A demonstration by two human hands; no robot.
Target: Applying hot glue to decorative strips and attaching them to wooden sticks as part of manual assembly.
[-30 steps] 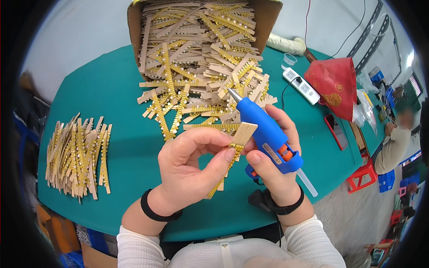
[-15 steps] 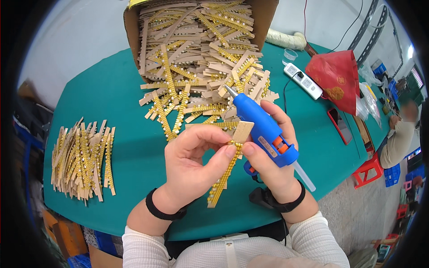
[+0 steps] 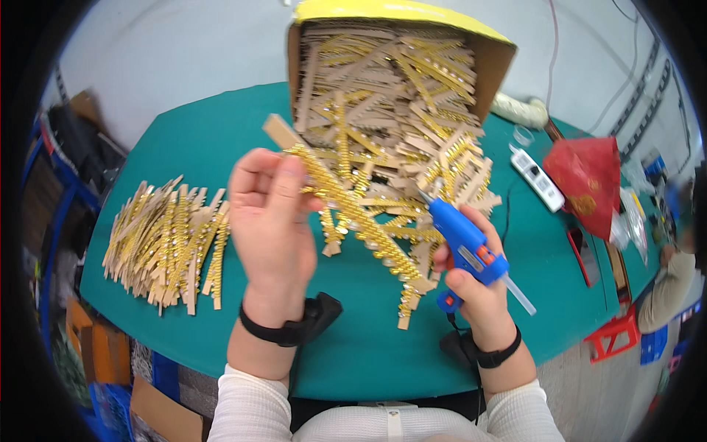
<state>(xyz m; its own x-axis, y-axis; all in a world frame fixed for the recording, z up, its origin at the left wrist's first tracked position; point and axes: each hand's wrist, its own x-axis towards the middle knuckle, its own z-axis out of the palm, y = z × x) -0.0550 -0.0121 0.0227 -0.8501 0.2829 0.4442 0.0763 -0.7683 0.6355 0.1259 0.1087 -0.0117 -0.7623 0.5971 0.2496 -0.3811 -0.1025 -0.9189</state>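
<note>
Between thumb and fingers, my left hand grips one end of a flat tan strip edged with gold beaded trim and small clear stones. The strip slants down to the right, its lower end near my right hand. That hand is wrapped round a blue hot glue gun, whose metal nozzle points up and left and whose clear glue stick juts out behind. Beyond both hands, a cardboard box lies with its opening toward me, and a heap of similar strips spills from it.
A smaller pile of trimmed strips lies at the left on the green table. On the right are a white power strip, a red bag and a red-edged phone. A red stool and another person's sleeve show beyond.
My left hand has moved left and up with the strip, which now shows its full trimmed length. My right hand has come away from the strip, still holding the glue gun. The view has shifted.
</note>
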